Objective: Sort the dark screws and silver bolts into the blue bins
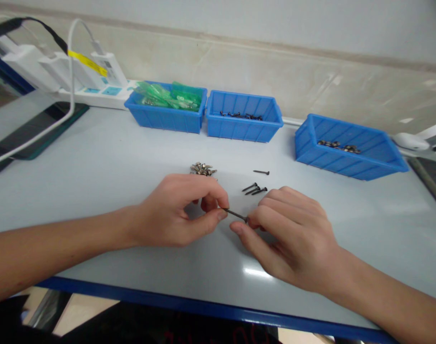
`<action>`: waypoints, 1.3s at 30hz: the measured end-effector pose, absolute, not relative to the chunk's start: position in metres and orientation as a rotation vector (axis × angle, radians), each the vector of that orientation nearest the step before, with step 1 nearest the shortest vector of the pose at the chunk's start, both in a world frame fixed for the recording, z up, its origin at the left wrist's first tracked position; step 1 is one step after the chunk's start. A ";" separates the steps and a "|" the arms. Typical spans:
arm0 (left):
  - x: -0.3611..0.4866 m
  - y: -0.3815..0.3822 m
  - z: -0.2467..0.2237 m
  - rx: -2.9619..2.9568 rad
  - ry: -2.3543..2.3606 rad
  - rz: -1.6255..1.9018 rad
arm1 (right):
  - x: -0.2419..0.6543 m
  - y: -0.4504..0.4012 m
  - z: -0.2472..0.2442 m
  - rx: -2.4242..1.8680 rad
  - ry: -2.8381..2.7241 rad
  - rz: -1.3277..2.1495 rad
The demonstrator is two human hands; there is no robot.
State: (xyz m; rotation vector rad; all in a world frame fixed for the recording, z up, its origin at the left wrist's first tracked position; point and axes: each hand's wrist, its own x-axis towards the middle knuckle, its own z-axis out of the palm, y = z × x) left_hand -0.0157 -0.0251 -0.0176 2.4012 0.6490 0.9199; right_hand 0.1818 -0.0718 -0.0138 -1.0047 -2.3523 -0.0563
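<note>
A dark screw [236, 215] is pinched by its pointed end between the thumb and index finger of my left hand [184, 208]. Its head points right, at the curled index finger of my right hand [296, 229]. The right thumb stands apart from that finger, below the screw head, so this hand does not grip it. Just beyond my hands lie several loose dark screws [255, 189], with a single dark screw [261, 172] farther back. Partly hidden behind my left hand is a small pile of silvery hex-head screws [202, 168].
Along the wall stand a blue bin with green plastic bags [164, 117], a blue bin with dark screws [239, 130] and a blue bin with metal fasteners [346, 162]. A power strip [99, 98] with chargers and a dark phone-like device [42, 129] with a white cable are at left.
</note>
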 end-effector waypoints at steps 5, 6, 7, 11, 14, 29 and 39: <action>-0.015 -0.025 -0.015 2.413 0.568 0.871 | 0.181 -0.072 -0.013 -0.981 -2.375 0.021; -0.015 -0.025 -0.015 2.419 0.549 0.864 | 0.181 -0.072 -0.013 -0.971 -2.381 0.035; -0.015 -0.025 -0.014 2.425 0.530 0.859 | 0.180 -0.072 -0.013 -0.960 -2.387 0.045; -0.015 -0.025 -0.015 2.433 0.475 0.859 | 0.180 -0.072 -0.014 -0.914 -2.404 0.053; -0.015 -0.025 -0.017 2.429 0.447 0.852 | 0.180 -0.072 -0.015 -0.881 -2.414 0.054; -0.015 -0.025 -0.017 2.430 0.392 0.742 | 0.181 -0.072 -0.015 -0.760 -2.527 0.141; -0.017 -0.025 -0.017 2.432 0.402 0.736 | 0.181 -0.071 -0.016 -0.751 -2.529 0.172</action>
